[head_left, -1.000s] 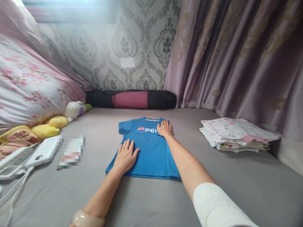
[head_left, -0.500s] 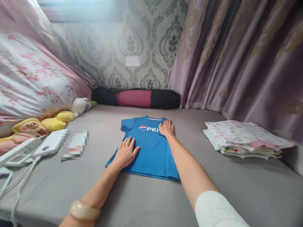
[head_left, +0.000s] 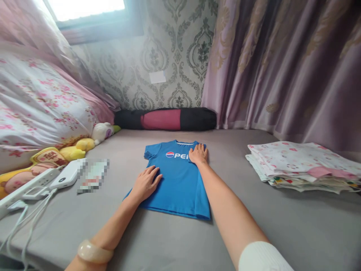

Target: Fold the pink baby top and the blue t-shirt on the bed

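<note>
A small blue T-shirt (head_left: 177,180) with a white logo across the chest lies flat, front up, on the grey bed. Its right side is folded inward under the right hand (head_left: 198,154); the left hand (head_left: 146,182) presses its lower left part.

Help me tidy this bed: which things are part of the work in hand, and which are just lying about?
In hand:
blue T-shirt
left hand, flat on its lower part
right hand, flat near its collar

Lying about:
stack of folded cloths
rolled black and pink bag
plush toys
power bank
power strip
</note>
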A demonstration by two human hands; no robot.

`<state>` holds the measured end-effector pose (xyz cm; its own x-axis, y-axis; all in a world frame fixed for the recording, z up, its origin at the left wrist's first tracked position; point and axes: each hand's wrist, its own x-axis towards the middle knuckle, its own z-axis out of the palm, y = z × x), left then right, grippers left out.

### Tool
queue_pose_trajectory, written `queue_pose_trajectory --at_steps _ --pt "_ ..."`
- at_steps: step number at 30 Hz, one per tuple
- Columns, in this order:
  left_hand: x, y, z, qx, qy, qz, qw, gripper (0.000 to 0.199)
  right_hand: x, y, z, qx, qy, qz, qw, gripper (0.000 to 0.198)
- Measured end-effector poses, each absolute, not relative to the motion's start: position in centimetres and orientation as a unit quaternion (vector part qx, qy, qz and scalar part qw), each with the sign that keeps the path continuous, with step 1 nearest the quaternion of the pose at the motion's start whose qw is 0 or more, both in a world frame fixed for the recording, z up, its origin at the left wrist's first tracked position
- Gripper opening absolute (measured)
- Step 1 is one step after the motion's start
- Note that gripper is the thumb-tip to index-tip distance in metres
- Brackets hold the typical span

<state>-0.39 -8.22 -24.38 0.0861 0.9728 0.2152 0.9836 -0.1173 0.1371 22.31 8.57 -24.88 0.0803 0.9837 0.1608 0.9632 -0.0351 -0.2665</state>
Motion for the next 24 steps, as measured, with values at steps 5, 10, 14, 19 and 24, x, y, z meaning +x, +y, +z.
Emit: queue_pose_trajectory --at_steps 5,10,14,19,24 --pt "-1.3 -8.2 -25.0 -0.748 -0.648 -0.144 0.019 0.054 22.2 8.5 -24.9 -0.718 -0.677 0.050 0.151 0.062" --pt "-1.1 -8.3 -24.9 -0.744 -0.654 -0.137 0.007 0.058 22.2 8.6 -24.3 -0.717 -0.685 0.054 0.116 0.063" --pt "-0.9 -8.4 -24.6 -0.741 -0.657 -0.139 0.001 0.058 22.1 8.8 -23.7 -0.667 -0.736 0.011 0.115 0.061" --pt "-0.9 -8.4 -24.7 -0.740 -0.655 -0.152 -0.005 0.058 22.1 9.0 -24.3 -0.652 -0.741 0.048 0.152 0.064" --pt "-0.9 -8.4 -24.8 -0.738 -0.656 -0.160 0.002 0.056 22.2 9.1 -24.8 -0.651 -0.741 0.046 0.160 0.063"
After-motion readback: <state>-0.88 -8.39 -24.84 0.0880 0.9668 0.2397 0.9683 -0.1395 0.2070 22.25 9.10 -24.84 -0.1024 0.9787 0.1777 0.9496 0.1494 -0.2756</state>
